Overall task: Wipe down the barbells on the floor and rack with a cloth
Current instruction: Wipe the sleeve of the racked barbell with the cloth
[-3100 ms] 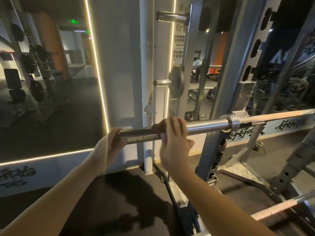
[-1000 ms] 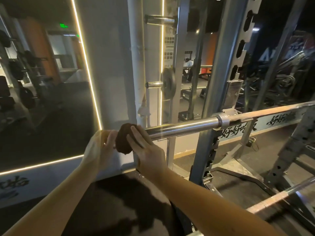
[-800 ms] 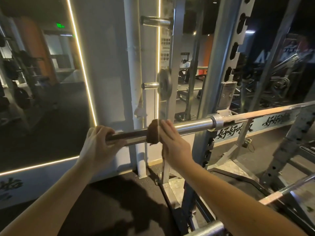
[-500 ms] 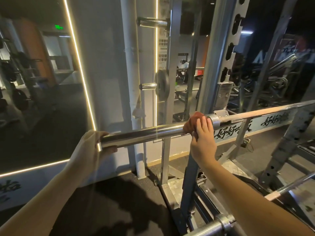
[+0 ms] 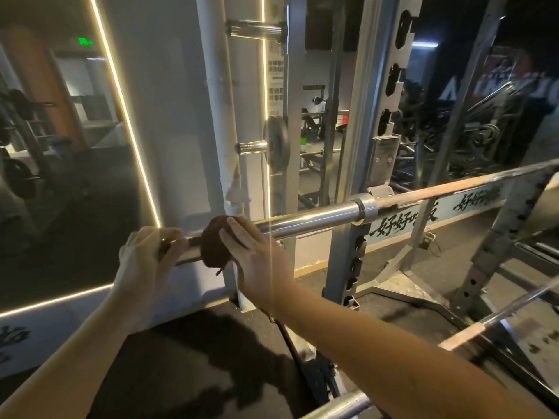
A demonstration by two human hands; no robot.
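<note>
Hands: left grips chrome barbell; right holds cloth

A white pipe runs up the wall. A glowing light strip edges the mirror. A black weight plate sits on a chrome peg. A green sign glows high up on the left.

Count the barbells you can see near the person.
2. The upper barbell rests on the rack; the lower barbell runs across the bottom right. The dim background may hide more.
</note>
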